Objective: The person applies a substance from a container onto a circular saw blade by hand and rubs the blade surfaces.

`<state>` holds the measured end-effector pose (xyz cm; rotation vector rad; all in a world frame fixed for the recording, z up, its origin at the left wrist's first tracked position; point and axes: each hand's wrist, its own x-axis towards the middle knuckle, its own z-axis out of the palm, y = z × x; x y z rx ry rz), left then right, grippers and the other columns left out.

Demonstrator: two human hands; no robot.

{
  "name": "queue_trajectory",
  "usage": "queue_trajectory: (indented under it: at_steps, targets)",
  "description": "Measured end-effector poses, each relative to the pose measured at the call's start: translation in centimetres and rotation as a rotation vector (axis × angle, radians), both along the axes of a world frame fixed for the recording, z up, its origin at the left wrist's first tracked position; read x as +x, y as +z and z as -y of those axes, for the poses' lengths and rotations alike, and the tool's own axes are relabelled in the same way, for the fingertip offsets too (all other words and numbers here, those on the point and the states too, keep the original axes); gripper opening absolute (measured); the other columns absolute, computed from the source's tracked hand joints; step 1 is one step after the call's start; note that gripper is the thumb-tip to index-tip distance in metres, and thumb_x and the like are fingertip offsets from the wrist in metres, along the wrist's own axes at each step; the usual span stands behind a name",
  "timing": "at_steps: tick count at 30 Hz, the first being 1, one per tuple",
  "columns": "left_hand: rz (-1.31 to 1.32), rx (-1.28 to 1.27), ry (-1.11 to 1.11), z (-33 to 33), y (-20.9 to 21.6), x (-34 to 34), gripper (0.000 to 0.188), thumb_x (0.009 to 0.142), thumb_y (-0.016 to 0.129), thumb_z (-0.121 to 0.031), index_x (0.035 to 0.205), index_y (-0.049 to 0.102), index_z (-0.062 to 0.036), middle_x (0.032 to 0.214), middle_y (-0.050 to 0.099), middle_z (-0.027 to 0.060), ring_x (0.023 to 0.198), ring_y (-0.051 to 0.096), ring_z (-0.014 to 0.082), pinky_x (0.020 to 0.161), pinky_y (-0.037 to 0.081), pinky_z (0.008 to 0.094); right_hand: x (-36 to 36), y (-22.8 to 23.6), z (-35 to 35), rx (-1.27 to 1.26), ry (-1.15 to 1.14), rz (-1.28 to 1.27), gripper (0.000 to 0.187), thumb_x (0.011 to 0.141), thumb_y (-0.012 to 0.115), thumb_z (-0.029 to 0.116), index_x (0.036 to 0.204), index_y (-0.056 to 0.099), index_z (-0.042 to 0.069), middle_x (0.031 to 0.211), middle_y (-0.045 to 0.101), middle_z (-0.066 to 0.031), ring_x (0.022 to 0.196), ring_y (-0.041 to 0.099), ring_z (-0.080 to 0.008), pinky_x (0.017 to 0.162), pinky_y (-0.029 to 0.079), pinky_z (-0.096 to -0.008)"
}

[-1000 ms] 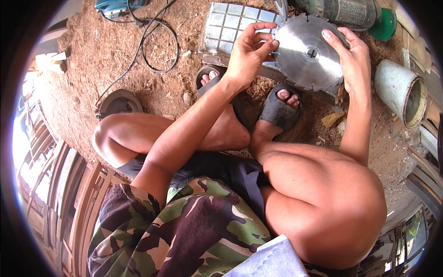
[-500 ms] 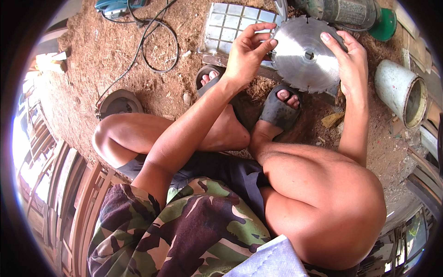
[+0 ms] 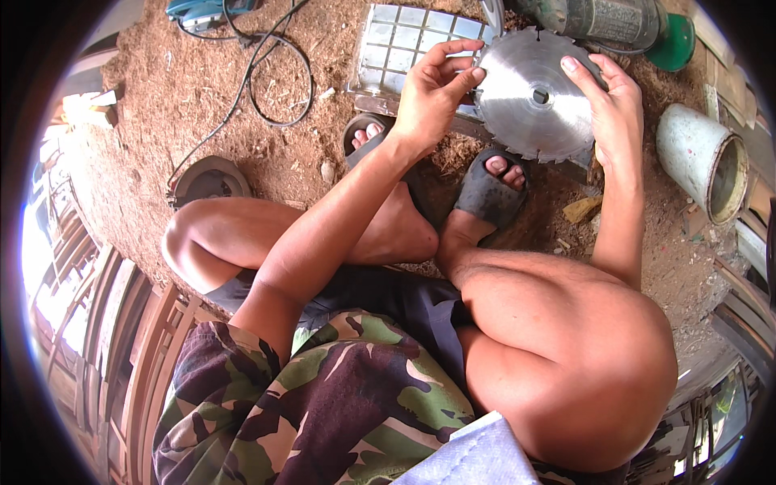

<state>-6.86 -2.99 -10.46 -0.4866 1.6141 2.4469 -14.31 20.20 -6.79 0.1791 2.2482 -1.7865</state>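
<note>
A round, toothed circular saw blade (image 3: pixel 517 113) with a small centre hole is held up beyond my feet. At its left rim my left hand (image 3: pixel 432 97) is closed, thumb and index finger at the teeth. My right hand (image 3: pixel 616 109) grips the right edge, its thumb lying on the blade's face and its fingers curled round the rim. Something dark shows beside the right thumb; I cannot make out what it is. Just behind the blade lies a cylindrical power tool (image 3: pixel 618 23) with a green end.
A white grid-patterned panel (image 3: pixel 396 48) lies behind my left hand. A whitish bucket (image 3: pixel 687 149) rests on its side at the right. At the left are a dark round disc (image 3: pixel 212 182), a looped black cable (image 3: pixel 311 89) and a blue power tool (image 3: pixel 212 11). Wood strips (image 3: pixel 121 339) stand lower left.
The blade has shifted very slightly to the left at its centre. Both hands keep nearly the same places on its rim.
</note>
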Motion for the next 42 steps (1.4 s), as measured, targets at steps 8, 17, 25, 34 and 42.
queue_trajectory:
  at_steps: [8, 17, 25, 34, 42]
  targets:
    - [0.009, -0.012, 0.005, 0.09, 0.14, -0.06, 0.038, 0.097, 0.073, -0.008, 0.133, 0.063, -0.0084, 0.097, 0.07, -0.0039, 0.086, 0.064, 0.0044, 0.072, 0.052, 0.022, 0.2, 0.29, 0.27, -0.019, -0.03, 0.006, 0.052, 0.089, 0.085, 0.026, 0.121, 0.066, -0.009, 0.102, 0.074, -0.0098, 0.086, 0.065, -0.0111, 0.078, 0.052, -0.0268]
    - [0.011, -0.012, 0.001, 0.13, 0.4, -0.09, 0.038, 0.097, 0.073, -0.008, 0.134, 0.063, -0.0081, 0.097, 0.071, -0.0036, 0.085, 0.063, 0.0036, 0.071, 0.051, 0.0213, 0.25, -0.03, 0.26, -0.022, -0.041, -0.005, 0.05, 0.089, 0.085, 0.026, 0.121, 0.067, -0.008, 0.102, 0.074, -0.0099, 0.087, 0.064, -0.0111, 0.08, 0.052, -0.0266]
    - [0.012, -0.008, 0.001, 0.19, 0.26, -0.11, 0.037, 0.097, 0.072, -0.006, 0.134, 0.064, -0.0077, 0.095, 0.071, -0.0042, 0.084, 0.062, 0.0031, 0.071, 0.051, 0.0208, 0.37, 0.06, 0.37, -0.026, -0.048, 0.005, 0.041, 0.09, 0.083, 0.023, 0.116, 0.069, -0.006, 0.099, 0.074, -0.0064, 0.084, 0.063, -0.009, 0.077, 0.05, -0.0253]
    - [0.017, 0.011, 0.002, 0.21, 0.47, -0.18, 0.037, 0.097, 0.072, -0.004, 0.133, 0.064, -0.0073, 0.097, 0.07, -0.0032, 0.086, 0.064, 0.0044, 0.074, 0.053, 0.0222, 0.47, -0.42, 0.32, -0.033, -0.065, -0.011, 0.036, 0.09, 0.083, 0.022, 0.112, 0.071, -0.004, 0.097, 0.074, -0.0046, 0.082, 0.062, -0.0079, 0.075, 0.05, -0.0245]
    - [0.014, 0.037, 0.023, -0.01, 0.57, -0.35, 0.038, 0.097, 0.071, -0.004, 0.134, 0.063, -0.0062, 0.094, 0.071, -0.0034, 0.084, 0.064, 0.004, 0.072, 0.052, 0.021, 0.51, 0.28, 0.52, -0.038, -0.049, -0.027, 0.033, 0.091, 0.082, 0.021, 0.109, 0.073, -0.004, 0.094, 0.074, -0.0031, 0.081, 0.062, -0.007, 0.074, 0.049, -0.024]
